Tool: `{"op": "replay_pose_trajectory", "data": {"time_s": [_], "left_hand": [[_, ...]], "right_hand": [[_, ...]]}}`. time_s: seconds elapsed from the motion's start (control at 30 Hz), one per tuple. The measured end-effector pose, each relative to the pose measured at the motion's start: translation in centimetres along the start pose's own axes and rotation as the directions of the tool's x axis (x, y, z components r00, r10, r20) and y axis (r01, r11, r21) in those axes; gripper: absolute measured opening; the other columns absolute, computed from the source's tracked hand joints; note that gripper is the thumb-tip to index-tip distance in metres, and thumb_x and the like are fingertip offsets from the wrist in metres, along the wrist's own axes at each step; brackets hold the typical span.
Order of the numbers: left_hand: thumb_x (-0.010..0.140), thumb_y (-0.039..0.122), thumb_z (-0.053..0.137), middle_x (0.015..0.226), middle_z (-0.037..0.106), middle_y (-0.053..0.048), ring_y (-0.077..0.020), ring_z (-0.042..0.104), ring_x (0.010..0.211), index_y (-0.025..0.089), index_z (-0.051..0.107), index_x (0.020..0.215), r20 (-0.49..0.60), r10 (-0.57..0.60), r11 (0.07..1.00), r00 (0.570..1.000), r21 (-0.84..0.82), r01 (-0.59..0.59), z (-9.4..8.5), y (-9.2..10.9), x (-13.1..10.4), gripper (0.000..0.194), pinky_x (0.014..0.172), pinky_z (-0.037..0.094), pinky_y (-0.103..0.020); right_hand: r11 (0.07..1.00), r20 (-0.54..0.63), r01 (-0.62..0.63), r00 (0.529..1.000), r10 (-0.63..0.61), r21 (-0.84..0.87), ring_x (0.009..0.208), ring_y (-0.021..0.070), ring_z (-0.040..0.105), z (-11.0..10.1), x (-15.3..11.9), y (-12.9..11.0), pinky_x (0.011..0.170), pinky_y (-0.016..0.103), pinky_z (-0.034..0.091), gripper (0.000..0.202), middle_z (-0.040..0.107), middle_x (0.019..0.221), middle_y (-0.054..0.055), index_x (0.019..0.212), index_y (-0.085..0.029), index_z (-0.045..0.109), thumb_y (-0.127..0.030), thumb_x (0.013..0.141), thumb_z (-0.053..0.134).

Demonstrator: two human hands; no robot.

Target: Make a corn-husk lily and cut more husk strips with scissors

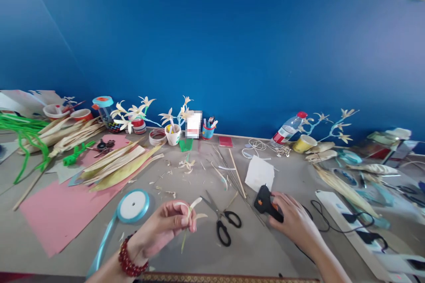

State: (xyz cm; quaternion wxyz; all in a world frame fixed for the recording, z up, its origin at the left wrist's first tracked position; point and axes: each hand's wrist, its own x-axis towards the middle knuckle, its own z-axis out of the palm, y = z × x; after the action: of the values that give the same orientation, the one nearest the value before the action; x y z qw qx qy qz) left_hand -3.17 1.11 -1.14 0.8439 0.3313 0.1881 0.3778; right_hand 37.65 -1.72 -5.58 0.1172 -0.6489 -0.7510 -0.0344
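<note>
Between the thumb and fingers of my left hand (175, 221) is a small corn husk flower (190, 210), its pale petals spread upward and a thin stem hanging below. My right hand (292, 219) is wrapped round the handle of a black glue gun (264, 200), which lies on the table with its nozzle by a white paper square (260, 172). Open scissors (221, 216) with black handles lie between my hands. Left of my left hand sits a spool of light blue ribbon (133, 205), its loose end trailing toward the table's front edge.
Pink paper (59, 216) and dried corn husks (116, 166) cover the left side. Husk flowers stand in a white cup (172, 135) and a yellow cup (304, 143) along the blue wall. A bottle (288, 130) leans there. At right lie a power strip (348, 230) and black cable (327, 221).
</note>
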Motion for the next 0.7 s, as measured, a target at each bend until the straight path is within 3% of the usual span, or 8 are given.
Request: {"op": "replay_pose_trajectory", "data": {"time_s": [0.17, 0.27, 0.33, 0.4, 0.43, 0.5, 0.6, 0.7], "left_hand": [[0.078, 0.017, 0.078, 0.075, 0.066, -0.005, -0.0156, 0.061, 0.073, 0.015, 0.072, 0.075, 0.005, 0.017, 1.0, 1.0, -0.001, -0.017, -0.1, -0.2, -0.3, 0.007, 0.076, 0.039, -0.029], [0.079, 0.017, 0.078, 0.075, 0.067, -0.005, -0.0156, 0.062, 0.073, 0.015, 0.072, 0.077, 0.006, 0.029, 1.0, 1.0, -0.006, -0.029, -0.4, -0.2, -0.4, 0.006, 0.075, 0.04, -0.028], [0.079, 0.017, 0.077, 0.075, 0.067, -0.005, -0.0154, 0.062, 0.074, 0.014, 0.072, 0.077, 0.005, 0.03, 1.0, 1.0, -0.006, -0.03, -0.6, -0.1, -0.4, 0.006, 0.075, 0.04, -0.028], [0.08, 0.016, 0.077, 0.074, 0.067, -0.005, -0.0153, 0.062, 0.074, 0.014, 0.072, 0.077, 0.004, 0.028, 1.0, 1.0, -0.001, -0.028, -0.8, 0.2, -0.2, 0.006, 0.075, 0.041, -0.027], [0.08, 0.016, 0.076, 0.074, 0.067, -0.005, -0.0152, 0.063, 0.074, 0.014, 0.071, 0.077, 0.0, 0.028, 1.0, 1.0, -0.001, -0.028, -1.0, 0.3, -0.1, 0.006, 0.075, 0.041, -0.027], [0.08, 0.015, 0.076, 0.073, 0.067, -0.005, -0.0152, 0.063, 0.074, 0.013, 0.071, 0.076, -0.009, 0.022, 1.0, 1.0, -0.002, -0.022, -1.2, 0.6, 0.3, 0.006, 0.074, 0.042, -0.027], [0.079, 0.015, 0.076, 0.073, 0.068, -0.006, -0.015, 0.064, 0.072, 0.012, 0.072, 0.076, -0.01, 0.009, 1.0, 1.0, -0.025, -0.009, -1.4, 0.8, 1.0, 0.006, 0.073, 0.044, -0.027], [0.077, 0.014, 0.078, 0.071, 0.067, -0.005, -0.0152, 0.064, 0.07, 0.011, 0.072, 0.076, 0.005, 0.032, 0.997, 0.999, -0.069, -0.031, -1.3, 0.7, 1.5, 0.007, 0.07, 0.044, -0.027]], "right_hand": [[0.962, 0.073, -0.145, 0.989, 0.132, 0.23, 0.087, 0.0309, 0.069, 0.2, -0.2, 1.7, 0.077, 0.041, 0.053, 0.027, 0.075, 0.094, 0.009, 0.095, -0.023, 0.062, -0.041, 0.074, 0.064], [0.815, 0.023, -0.277, 0.951, 0.309, 0.508, 0.086, 0.0303, 0.071, -0.2, 0.1, 2.3, 0.074, 0.037, 0.054, 0.033, 0.076, 0.087, 0.008, 0.091, -0.023, 0.063, -0.05, 0.071, 0.067], [0.6, 0.015, -0.355, 0.868, 0.496, 0.717, 0.082, 0.0288, 0.071, -1.2, 0.7, 1.5, 0.072, 0.035, 0.055, 0.035, 0.076, 0.084, 0.007, 0.089, -0.021, 0.065, -0.05, 0.07, 0.066], [0.285, 0.104, -0.374, 0.747, 0.657, 0.883, 0.073, 0.0257, 0.071, -2.7, 1.6, -0.1, 0.067, 0.035, 0.057, 0.035, 0.075, 0.085, 0.007, 0.092, -0.018, 0.067, -0.047, 0.072, 0.063], [0.128, 0.157, -0.326, 0.717, 0.679, 0.937, 0.07, 0.0238, 0.07, -3.4, 1.9, -1.3, 0.064, 0.035, 0.058, 0.036, 0.074, 0.089, 0.007, 0.094, -0.018, 0.067, -0.046, 0.072, 0.061], [-0.063, 0.221, -0.232, 0.756, 0.616, 0.971, 0.06, 0.0194, 0.066, -4.8, 2.6, -3.9, 0.058, 0.033, 0.058, 0.033, 0.073, 0.087, 0.006, 0.091, -0.02, 0.067, -0.041, 0.066, 0.065], [-0.034, 0.156, -0.157, 0.888, 0.433, 0.987, 0.044, 0.0135, 0.052, -5.7, 2.6, -8.6, 0.039, 0.024, 0.048, 0.022, 0.065, 0.064, 0.001, 0.083, -0.021, 0.066, -0.034, 0.066, 0.072], [0.291, 0.048, -0.137, 0.955, 0.294, 0.947, 0.048, 0.0183, 0.061, -5.2, 1.6, -13.5, 0.047, 0.027, 0.054, 0.022, 0.069, 0.063, 0.006, 0.079, -0.018, 0.068, -0.035, 0.071, 0.078]]}}
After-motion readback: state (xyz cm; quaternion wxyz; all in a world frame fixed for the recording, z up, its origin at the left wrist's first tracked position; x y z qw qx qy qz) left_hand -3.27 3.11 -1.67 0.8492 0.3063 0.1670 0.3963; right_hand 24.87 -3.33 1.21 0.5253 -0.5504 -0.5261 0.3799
